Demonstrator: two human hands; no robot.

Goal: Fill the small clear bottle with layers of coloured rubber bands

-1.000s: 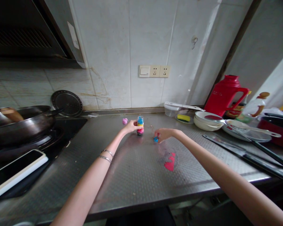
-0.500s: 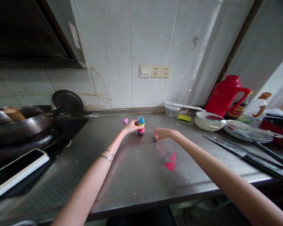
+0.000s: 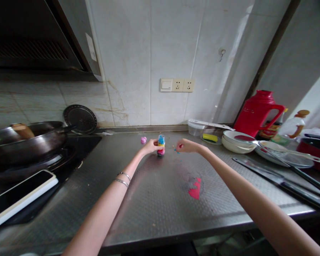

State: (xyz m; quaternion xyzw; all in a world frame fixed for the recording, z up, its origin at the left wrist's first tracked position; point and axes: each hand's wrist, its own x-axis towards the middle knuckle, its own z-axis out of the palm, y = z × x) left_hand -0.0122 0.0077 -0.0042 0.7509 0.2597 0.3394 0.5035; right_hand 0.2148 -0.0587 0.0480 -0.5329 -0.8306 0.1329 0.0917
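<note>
A small clear jar (image 3: 161, 141) stands upright on the metal counter, filled with layers of blue, yellow, red and dark bits. My left hand (image 3: 150, 146) is closed around its left side. To the right of the jar, my right hand (image 3: 186, 145) hovers low over the counter with its fingers pinched together; whatever they hold is too small to make out. Small blue bits (image 3: 176, 151) lie just below those fingertips. Behind my left hand sits a pink-purple lid-like piece (image 3: 143, 140). Nearer to me, a torn red patch (image 3: 195, 189) is on the counter.
On the left are a pan (image 3: 37, 137) on the stove and a phone-like device (image 3: 22, 197). Along the right stand a plastic tub (image 3: 196, 128), a yellow sponge (image 3: 210, 137), stacked bowls (image 3: 237, 144), a long knife (image 3: 258, 170) and a red thermos (image 3: 256, 112).
My right hand has lifted slightly off the counter, uncovering the blue bits beneath it. My left hand keeps its hold on the jar. The whole view has shifted a little.
</note>
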